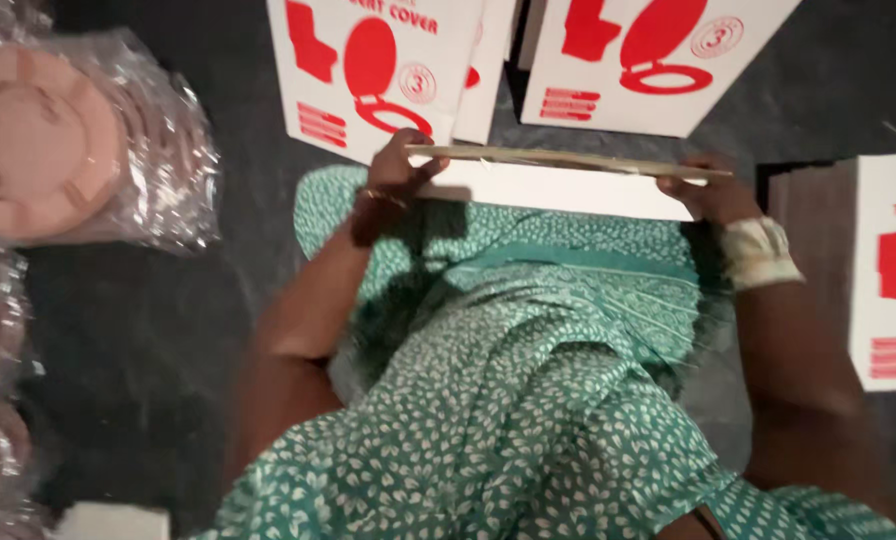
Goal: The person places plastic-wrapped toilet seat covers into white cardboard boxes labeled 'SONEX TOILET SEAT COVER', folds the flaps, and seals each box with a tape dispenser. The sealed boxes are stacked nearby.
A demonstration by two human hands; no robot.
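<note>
Hands [393, 170] (both) gripping flat carton [558, 185]

The scene is dim and warm-toned, with the dark grey floor [168, 330] nearly black. Glare sparkles on the crinkled clear plastic wrap [173, 150] at left. The white printed cardboard boxes [658, 90] look bright. Everything is softly blurred, the edges most.

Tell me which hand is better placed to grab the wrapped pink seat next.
Left. The left hand holds the flat box on the side nearer the wrapped seat. The right hand holds the box's far end, beside another white box.
</note>
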